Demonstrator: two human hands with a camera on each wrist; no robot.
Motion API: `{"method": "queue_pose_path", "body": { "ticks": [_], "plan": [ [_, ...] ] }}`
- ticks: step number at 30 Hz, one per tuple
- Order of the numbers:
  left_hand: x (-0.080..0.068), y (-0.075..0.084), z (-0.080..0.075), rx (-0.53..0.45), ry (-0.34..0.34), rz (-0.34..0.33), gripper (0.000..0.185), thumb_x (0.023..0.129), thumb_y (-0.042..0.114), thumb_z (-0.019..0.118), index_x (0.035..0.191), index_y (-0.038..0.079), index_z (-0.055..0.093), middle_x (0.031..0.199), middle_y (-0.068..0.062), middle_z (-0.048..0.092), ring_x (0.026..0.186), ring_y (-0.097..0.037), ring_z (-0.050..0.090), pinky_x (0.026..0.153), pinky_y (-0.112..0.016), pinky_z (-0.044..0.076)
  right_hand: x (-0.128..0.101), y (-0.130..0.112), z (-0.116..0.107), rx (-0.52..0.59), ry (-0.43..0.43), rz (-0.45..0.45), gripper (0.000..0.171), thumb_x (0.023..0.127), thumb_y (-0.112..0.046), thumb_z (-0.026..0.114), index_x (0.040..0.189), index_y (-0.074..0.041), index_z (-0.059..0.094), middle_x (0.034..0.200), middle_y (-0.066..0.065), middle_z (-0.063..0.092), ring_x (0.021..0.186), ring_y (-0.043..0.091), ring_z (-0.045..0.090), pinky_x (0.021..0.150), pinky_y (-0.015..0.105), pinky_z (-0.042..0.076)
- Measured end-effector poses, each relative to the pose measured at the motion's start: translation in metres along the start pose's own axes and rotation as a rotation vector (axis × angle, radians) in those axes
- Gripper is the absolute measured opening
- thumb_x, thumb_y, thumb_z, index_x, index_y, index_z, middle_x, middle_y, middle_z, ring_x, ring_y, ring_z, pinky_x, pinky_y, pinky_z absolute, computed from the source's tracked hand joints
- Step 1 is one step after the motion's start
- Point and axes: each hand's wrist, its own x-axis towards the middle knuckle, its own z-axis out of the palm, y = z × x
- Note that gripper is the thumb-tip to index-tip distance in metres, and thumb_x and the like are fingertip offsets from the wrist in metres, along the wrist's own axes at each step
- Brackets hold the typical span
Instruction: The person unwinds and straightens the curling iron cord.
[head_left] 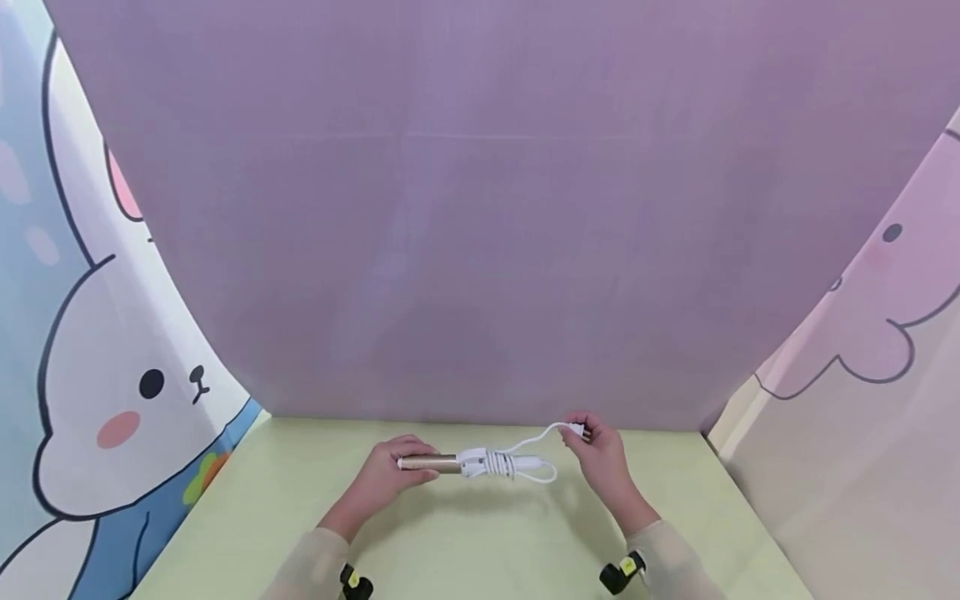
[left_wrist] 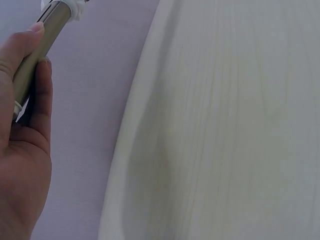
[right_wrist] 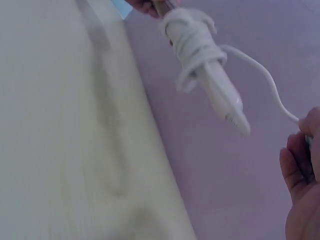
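A curling iron (head_left: 442,463) with a gold barrel and a white handle (right_wrist: 220,92) is held level above the table. My left hand (head_left: 381,477) grips the barrel near its tip, thumb and fingers on opposite sides, as the left wrist view also shows. White cord (right_wrist: 192,47) is wound in several turns around the handle, and a loose loop hangs past the handle's end. My right hand (head_left: 603,462) pinches the white plug (head_left: 577,429) with its prongs pointing right. Between the coils and the plug, a free length of cord (right_wrist: 265,72) curves through the air.
Beneath both hands is a pale yellow-green table (head_left: 465,550). A purple panel (head_left: 480,250) rises behind its far edge. Cartoon-printed curtains stand on the left (head_left: 97,350) and right (head_left: 862,433). Each wrist carries a black camera mount.
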Motion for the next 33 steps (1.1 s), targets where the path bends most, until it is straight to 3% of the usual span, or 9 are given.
{"method": "queue_pose_path", "body": {
  "ticks": [5,9,12,19,26,33],
  "plan": [
    [0.000,0.003,0.002,-0.025,-0.007,0.000,0.028,0.089,0.019,0.096,0.115,0.022,0.086,0.115,0.001,0.077,0.096,-0.019,0.072,0.081,-0.030,0.062,0.005,0.017,-0.005,-0.066,0.064,0.015,0.007,0.099,0.005,0.079,0.105,0.005,0.074,0.096,0.015,0.073,0.080,0.006,0.068,0.071,0.018,0.057],
    [0.000,0.002,0.002,-0.042,0.010,0.022,0.029,0.089,0.015,0.095,0.116,0.017,0.086,0.115,-0.003,0.077,0.094,-0.017,0.072,0.079,-0.029,0.061,0.002,0.034,-0.011,-0.162,0.065,0.048,0.009,0.099,0.003,0.080,0.105,0.006,0.074,0.101,0.017,0.076,0.087,0.006,0.066,0.075,0.017,0.055],
    [0.000,0.003,0.000,-0.051,0.034,0.032,0.028,0.089,0.014,0.095,0.115,0.016,0.086,0.115,-0.005,0.078,0.094,-0.017,0.072,0.078,-0.029,0.061,-0.003,0.045,-0.017,-0.205,0.036,0.088,0.011,0.100,0.001,0.079,0.108,0.007,0.074,0.106,0.018,0.076,0.090,0.007,0.064,0.078,0.017,0.053],
    [0.003,0.004,-0.008,-0.055,0.067,0.004,0.028,0.088,0.017,0.096,0.115,0.017,0.086,0.116,-0.005,0.077,0.099,-0.029,0.071,0.079,-0.029,0.061,-0.015,0.064,-0.029,-0.221,-0.061,0.179,0.007,0.100,0.002,0.079,0.106,0.002,0.076,0.100,0.011,0.075,0.085,0.010,0.064,0.071,0.021,0.055],
    [0.001,0.004,-0.012,-0.078,0.086,-0.009,0.028,0.089,0.017,0.096,0.115,0.014,0.086,0.117,-0.007,0.077,0.097,-0.024,0.072,0.076,-0.030,0.062,-0.024,0.079,-0.041,-0.248,-0.185,0.150,0.007,0.099,0.003,0.079,0.105,0.001,0.077,0.099,0.008,0.074,0.084,0.010,0.063,0.072,0.023,0.055],
    [0.002,0.002,-0.013,-0.054,0.114,-0.006,0.029,0.087,0.017,0.097,0.115,0.015,0.086,0.116,-0.007,0.078,0.095,-0.021,0.071,0.076,-0.028,0.060,-0.028,0.084,-0.053,-0.344,-0.209,0.127,0.012,0.097,0.002,0.083,0.106,-0.005,0.078,0.101,0.004,0.075,0.087,0.010,0.061,0.077,0.024,0.053]
  ]
}}
